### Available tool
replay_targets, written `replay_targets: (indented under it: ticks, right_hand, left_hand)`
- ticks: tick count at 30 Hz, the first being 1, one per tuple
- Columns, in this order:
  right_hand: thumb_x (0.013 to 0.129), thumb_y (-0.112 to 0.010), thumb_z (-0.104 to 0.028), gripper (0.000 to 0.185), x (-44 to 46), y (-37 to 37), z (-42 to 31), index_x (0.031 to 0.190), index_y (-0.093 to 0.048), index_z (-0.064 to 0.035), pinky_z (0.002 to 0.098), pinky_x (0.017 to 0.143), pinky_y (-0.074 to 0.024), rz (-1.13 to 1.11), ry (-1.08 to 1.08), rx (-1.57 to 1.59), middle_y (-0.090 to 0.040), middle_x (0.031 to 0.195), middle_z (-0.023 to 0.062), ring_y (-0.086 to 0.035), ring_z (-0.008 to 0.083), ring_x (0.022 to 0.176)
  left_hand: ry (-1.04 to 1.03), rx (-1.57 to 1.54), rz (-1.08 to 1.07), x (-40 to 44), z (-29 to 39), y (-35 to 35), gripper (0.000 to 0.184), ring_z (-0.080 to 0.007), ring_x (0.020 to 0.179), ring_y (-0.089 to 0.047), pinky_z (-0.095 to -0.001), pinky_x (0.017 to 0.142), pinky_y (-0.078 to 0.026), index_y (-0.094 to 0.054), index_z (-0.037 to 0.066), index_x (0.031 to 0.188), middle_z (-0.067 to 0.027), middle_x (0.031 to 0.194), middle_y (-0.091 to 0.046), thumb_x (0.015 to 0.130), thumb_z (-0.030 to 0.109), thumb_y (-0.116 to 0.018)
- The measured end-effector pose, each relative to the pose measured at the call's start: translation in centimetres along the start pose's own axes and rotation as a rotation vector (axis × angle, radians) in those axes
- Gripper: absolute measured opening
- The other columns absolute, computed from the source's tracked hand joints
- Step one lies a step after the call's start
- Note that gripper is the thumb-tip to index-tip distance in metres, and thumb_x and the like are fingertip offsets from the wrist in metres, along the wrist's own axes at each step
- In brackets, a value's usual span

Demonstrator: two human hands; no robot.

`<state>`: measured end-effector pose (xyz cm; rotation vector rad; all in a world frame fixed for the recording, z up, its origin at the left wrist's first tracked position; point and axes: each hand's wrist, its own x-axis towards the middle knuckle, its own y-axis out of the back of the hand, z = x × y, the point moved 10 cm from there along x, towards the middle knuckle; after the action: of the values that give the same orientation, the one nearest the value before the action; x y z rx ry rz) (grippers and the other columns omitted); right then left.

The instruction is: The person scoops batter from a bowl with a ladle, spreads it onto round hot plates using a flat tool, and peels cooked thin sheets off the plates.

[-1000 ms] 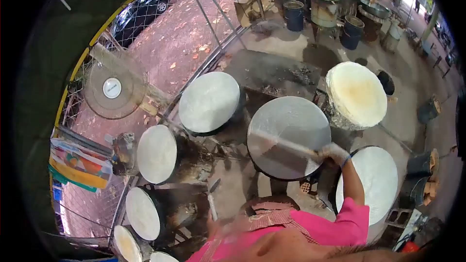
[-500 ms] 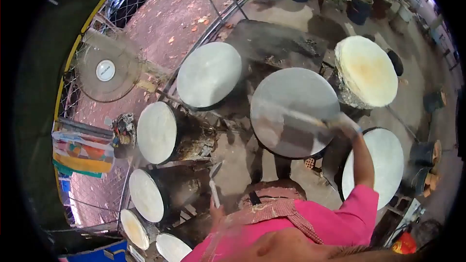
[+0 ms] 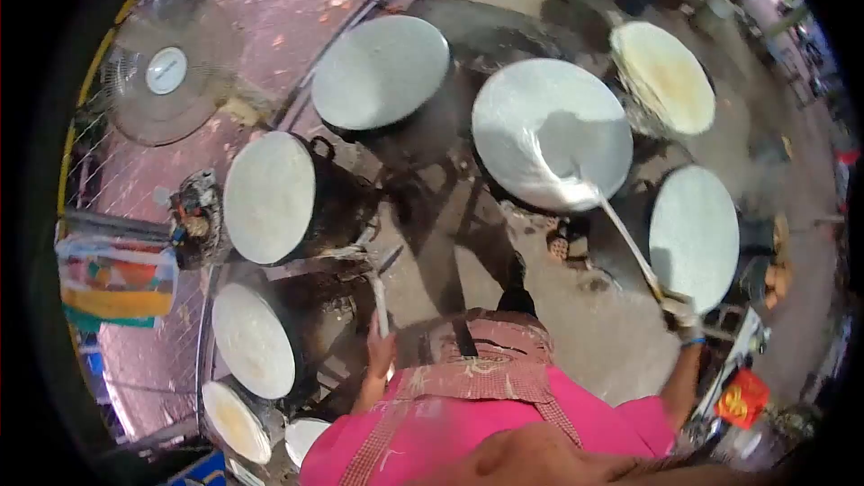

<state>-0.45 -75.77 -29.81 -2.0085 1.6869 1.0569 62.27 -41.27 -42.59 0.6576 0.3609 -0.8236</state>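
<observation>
The right hand [image 3: 681, 310] wraps its grip around a long stick [image 3: 625, 230] dipped in white liquid [image 3: 508, 121] in a wide pan [image 3: 500, 191]; the left hand [image 3: 381, 353] clasps a pale tool [image 3: 380, 301].

A smooth, wet gloss is shown by the liquid [image 3: 508, 126]; the paddle [image 3: 632, 240] is seen as matt, apparently wood. The apron [image 3: 490, 380] is made of matt cloth, roughened by smears. Dull, concrete-like surfacing is noted on the floor [image 3: 598, 337].

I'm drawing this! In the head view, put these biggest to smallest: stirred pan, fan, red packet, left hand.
1. Stirred pan and fan: too alike to rank.
2. Red packet
3. Left hand
</observation>
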Motion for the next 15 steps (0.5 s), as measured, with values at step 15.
replay_targets:
  ticks: [15]
  right_hand:
    - [0.082, -0.059, -0.026, 0.028, -4.0, -21.6, -0.9, 0.100, -0.065, -0.0058, 0.0363, 0.071, -0.0475, 0.625, 0.446, -0.202, -0.065, 0.085, 0.0162, -0.063, 0.0291, 0.076]
  left_hand:
    - [0.224, -0.569, -0.326, -4.2, 4.1, 3.8, 0.075, -0.0137, 0.034, -0.036, -0.0271, 0.027, -0.030, -0.018, 0.029, 0.139, -0.0040, 0.051, -0.036, 0.078, -0.003, -0.046]
